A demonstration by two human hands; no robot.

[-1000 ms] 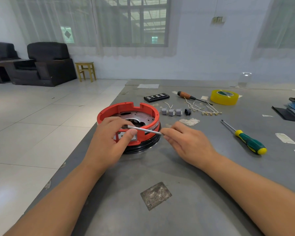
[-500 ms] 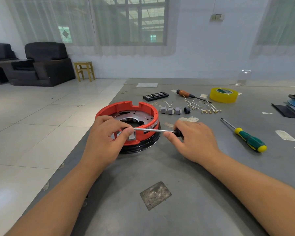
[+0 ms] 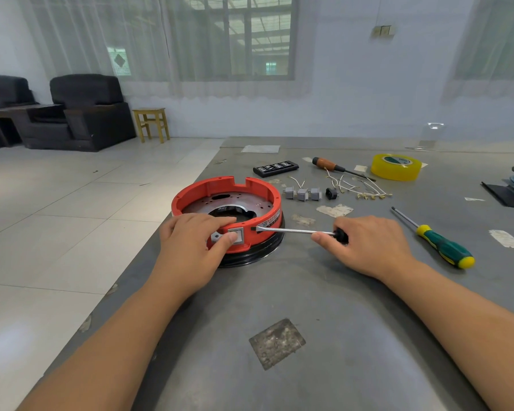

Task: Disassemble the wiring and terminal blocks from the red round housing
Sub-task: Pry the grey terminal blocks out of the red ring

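I see the red housing (image 3: 226, 203) sitting left of centre in the frame on the grey table (image 3: 309, 307), on a black base ring. My left hand (image 3: 190, 250) comes in from the lower left and lies over the housing's near rim, knuckles up; the fingers curl over the top edge and the thumb presses on a small grey switch (image 3: 235, 234) set in the outer wall. My right hand (image 3: 365, 244) reaches in from the lower right, palm down, fingers clamped round the black handle of a flat screwdriver (image 3: 294, 231). Its shaft runs level to the left and the tip meets the housing wall just right of the switch.

Up the frame beyond the housing lie three loose grey blocks (image 3: 302, 193), a small black socket (image 3: 331, 193) and a tangle of white wires (image 3: 359, 186). Further back are a black remote (image 3: 275, 168), an orange-handled screwdriver (image 3: 336, 167) and a yellow tape roll (image 3: 395, 167). A green-and-yellow screwdriver (image 3: 436, 240) lies at the right, well apart from my right hand.
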